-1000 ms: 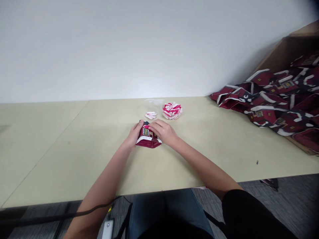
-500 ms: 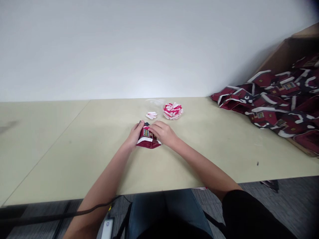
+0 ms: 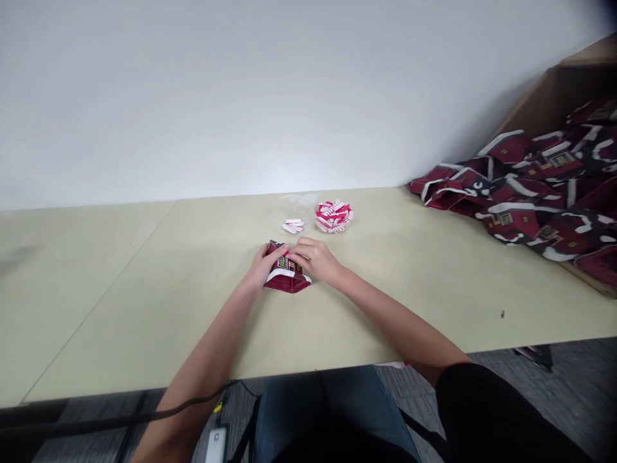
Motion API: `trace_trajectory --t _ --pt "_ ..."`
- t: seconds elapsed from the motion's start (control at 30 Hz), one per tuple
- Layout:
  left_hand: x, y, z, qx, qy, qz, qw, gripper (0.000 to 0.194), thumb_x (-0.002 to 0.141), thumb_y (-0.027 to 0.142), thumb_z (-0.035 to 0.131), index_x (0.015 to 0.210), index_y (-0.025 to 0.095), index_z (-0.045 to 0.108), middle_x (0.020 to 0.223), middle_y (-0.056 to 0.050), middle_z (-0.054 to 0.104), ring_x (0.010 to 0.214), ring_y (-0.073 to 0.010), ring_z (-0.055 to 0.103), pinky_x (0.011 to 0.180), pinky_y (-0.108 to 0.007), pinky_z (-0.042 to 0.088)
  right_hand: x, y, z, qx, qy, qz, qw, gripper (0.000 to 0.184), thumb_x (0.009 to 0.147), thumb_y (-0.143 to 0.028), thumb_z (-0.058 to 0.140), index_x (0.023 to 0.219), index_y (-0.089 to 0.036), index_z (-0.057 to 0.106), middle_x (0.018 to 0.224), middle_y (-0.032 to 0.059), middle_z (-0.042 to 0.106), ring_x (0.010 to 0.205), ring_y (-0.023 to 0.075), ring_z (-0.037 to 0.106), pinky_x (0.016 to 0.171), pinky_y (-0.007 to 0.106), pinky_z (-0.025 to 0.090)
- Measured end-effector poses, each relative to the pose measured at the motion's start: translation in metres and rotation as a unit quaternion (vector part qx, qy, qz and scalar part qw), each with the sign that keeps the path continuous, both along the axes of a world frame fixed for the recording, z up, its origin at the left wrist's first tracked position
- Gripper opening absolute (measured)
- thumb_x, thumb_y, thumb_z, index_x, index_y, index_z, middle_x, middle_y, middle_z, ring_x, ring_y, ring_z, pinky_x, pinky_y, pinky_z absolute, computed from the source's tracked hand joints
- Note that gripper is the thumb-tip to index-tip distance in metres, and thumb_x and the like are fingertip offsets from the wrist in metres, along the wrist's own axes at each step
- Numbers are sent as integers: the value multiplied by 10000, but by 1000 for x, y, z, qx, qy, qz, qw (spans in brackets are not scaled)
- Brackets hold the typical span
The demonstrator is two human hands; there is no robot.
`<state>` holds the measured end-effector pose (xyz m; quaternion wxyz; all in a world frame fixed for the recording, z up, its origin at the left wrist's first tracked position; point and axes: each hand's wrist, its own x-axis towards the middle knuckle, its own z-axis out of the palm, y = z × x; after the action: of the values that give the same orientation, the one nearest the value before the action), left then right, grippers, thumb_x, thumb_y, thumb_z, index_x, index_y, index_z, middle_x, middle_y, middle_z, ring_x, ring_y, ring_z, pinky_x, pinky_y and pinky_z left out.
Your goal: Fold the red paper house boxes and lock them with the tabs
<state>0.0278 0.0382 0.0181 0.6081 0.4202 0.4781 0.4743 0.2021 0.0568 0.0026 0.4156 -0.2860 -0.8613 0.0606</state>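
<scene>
Your left hand (image 3: 265, 269) pinches house pouch (image 3: 289, 278) at its left end | your right hand (image 3: 313, 259) curls over its top | pouch lies crosswise, between both hands

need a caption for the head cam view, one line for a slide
Left hand and right hand hold a small maroon house-print piece near a clear bowl of pink-and-white bits

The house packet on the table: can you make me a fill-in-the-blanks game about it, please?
The left hand and right hand both touch a house-shaped packet coloured ____ and white.
A clear round bowl of pink-and-white pieces stands to the ____ of a small loose pile of pieces.
The pale green table stands against a plain ____ wall.

Missing words: dark red; right; white.
</scene>
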Motion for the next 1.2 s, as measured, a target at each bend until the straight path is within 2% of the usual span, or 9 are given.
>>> trace_trajectory --t 0.13,0.23,0.37,0.47,0.57,0.7,0.93,1.2 --pt "2 -3 7 -9 -3 -9 1000 435 615 435 857 842 163 605 736 -5 617 670 -158 598 638 -284 449 1 3 -15 19 20 -11 1000 307 1001 -354 477 928 -195 728 768 51 591 686 154 560 655 277 481" --pt "4 -4 11 -18 -14 -19 1000 423 620 424 851 853 161 614 728 -4 624 655 -157 595 632 -281 445 2 4 -19 41 22 -19 999 287 998 -343 488 956 -195 730 777 57 598 705 158 573 664 283 493" --pt "1 -7 19 -42 -28 -46 998 412 684 503 778 864 163 633 740 -27 651 658 -189 621 630 -305 467 3 -1 -8 18 82 1 996 261 985 -368 519 1076 -209 703 916 80 675 850 175 633 785 325 529" --pt "-2 -10 24 -89 -51 -74 992 470 717 602 710 880 166 648 793 -65 684 689 -225 653 635 -339 498 6 -9 3 7 146 -8 989 210 948 -363 588 1054 -220 700 993 79 711 969 199 644 891 383 512" --pt "-3 -13 26 -105 -74 -78 989 447 714 588 725 873 179 643 791 -56 688 682 -213 658 638 -328 503 7 -15 6 -23 181 5 983 186 957 -340 567 997 -224 707 987 77 718 957 194 660 873 379 525" --pt "0 -14 27 -68 -68 -62 993 443 715 564 741 903 178 632 798 -49 689 683 -207 659 652 -325 505 5 -19 5 -61 204 10 977 193 960 -341 557 1018 -230 704 992 75 714 940 184 668 860 369 544" --pt "6 -12 22 -60 -92 -54 992 416 734 541 737 891 177 612 790 -29 671 689 -182 648 649 -289 500 5 -18 0 -20 174 -9 985 249 998 -309 483 1049 -214 707 966 89 699 908 178 671 808 335 561" --pt "7 -13 16 -132 -113 -65 983 411 699 518 764 834 163 606 736 -13 662 630 -159 623 585 -261 480 9 -13 -5 -34 116 2 993 215 982 -274 507 985 -220 715 941 77 714 862 177 685 781 328 568"
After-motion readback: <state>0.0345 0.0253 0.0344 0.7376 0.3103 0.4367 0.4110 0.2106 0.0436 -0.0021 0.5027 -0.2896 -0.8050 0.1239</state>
